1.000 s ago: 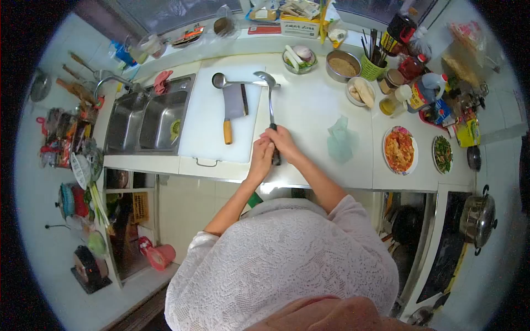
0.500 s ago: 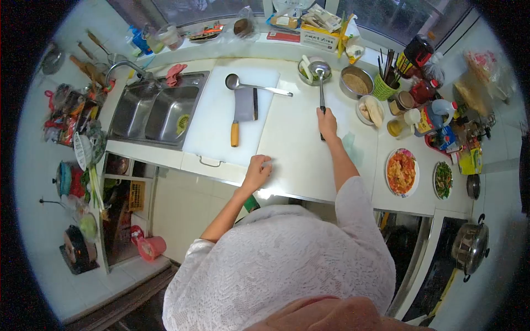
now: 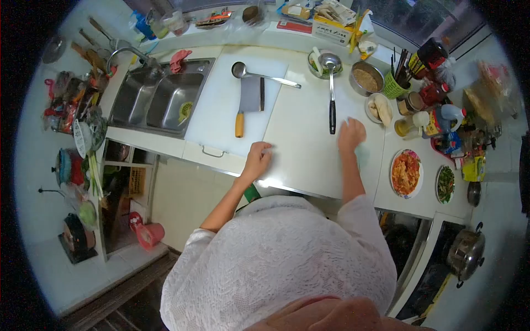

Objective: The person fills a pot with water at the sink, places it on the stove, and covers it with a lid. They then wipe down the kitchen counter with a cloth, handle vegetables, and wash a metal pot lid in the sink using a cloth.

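My right hand (image 3: 352,135) is just right of the black handle of a metal ladle (image 3: 332,113), apart from it, fingers loosely parted and slightly blurred. The ladle's head rests at a bowl (image 3: 313,67) with pale and green vegetable pieces. My left hand (image 3: 258,160) hovers at the counter's front edge, fingers curled in, nothing visible in them. Nearby on the white cutting board (image 3: 212,116) lies a cleaver (image 3: 251,95) with a wooden handle. Behind it lies a second, all-metal ladle (image 3: 265,77), its handle reaching past the board.
A double sink (image 3: 175,105) is left of the board. To the right are a metal bowl (image 3: 367,77), a bowl of pale pieces (image 3: 379,108), a green chopstick holder (image 3: 394,87), bottles, a plate of red and yellow food (image 3: 406,172) and a plate of chopped greens (image 3: 445,183).
My right hand has let go of the black-handled ladle and moved right, leaving it lying with its head at the bowl. My left hand stays nearly in place. The view has shifted slightly.
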